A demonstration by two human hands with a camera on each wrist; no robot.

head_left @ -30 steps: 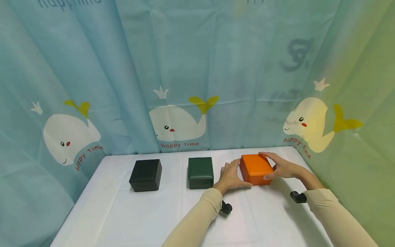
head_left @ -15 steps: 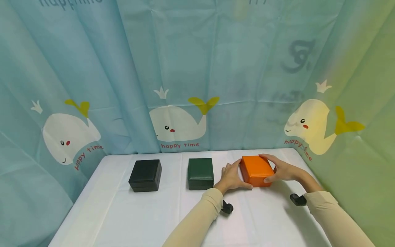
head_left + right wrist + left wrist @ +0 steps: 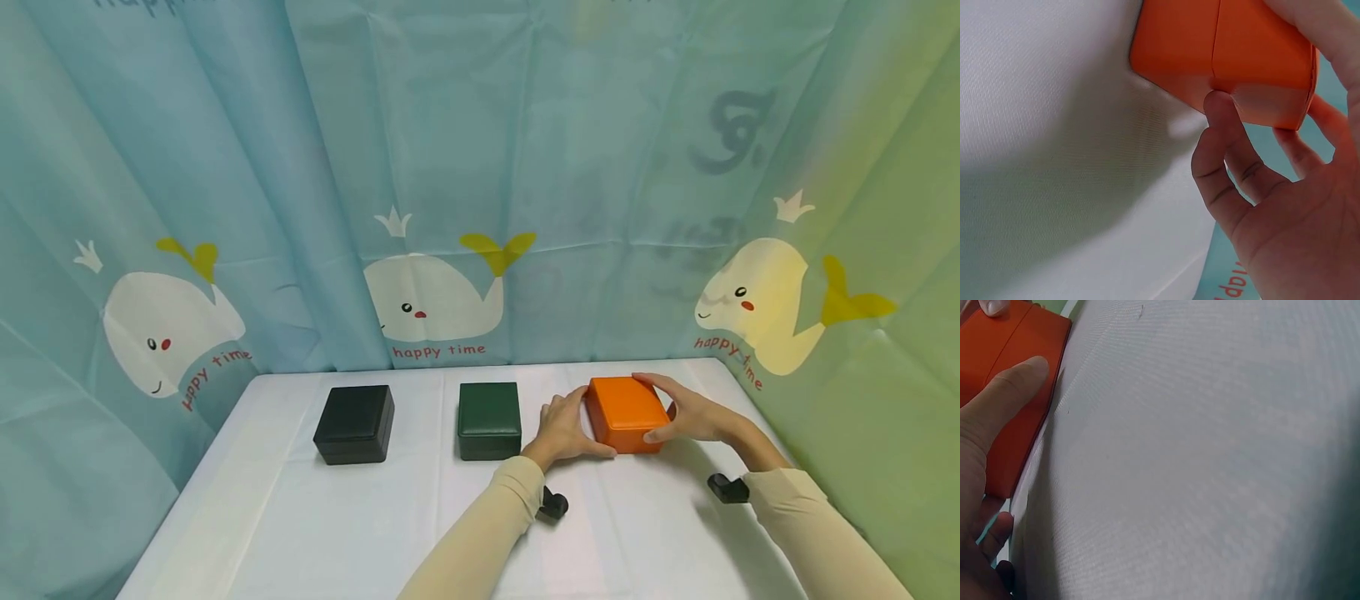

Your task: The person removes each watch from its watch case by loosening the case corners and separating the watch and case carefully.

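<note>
An orange box (image 3: 626,402) with a leather-like surface sits on the white table, its lid down. From its left side my left hand (image 3: 561,429) holds it, and in the left wrist view the thumb (image 3: 1019,381) lies along the box's lower front. My right hand (image 3: 693,414) grips the box from the right, with the thumb at the front and fingers reaching round to the back. In the right wrist view a fingertip (image 3: 1219,103) touches the box's side at the lid seam (image 3: 1215,50). Some fingers of both hands are hidden behind the box.
Left of the orange box stands a dark green box (image 3: 489,421), and farther left a black box (image 3: 355,425). A white cloth (image 3: 337,533) covers the table. Blue-green curtains (image 3: 600,167) with whale prints hang along the back and sides.
</note>
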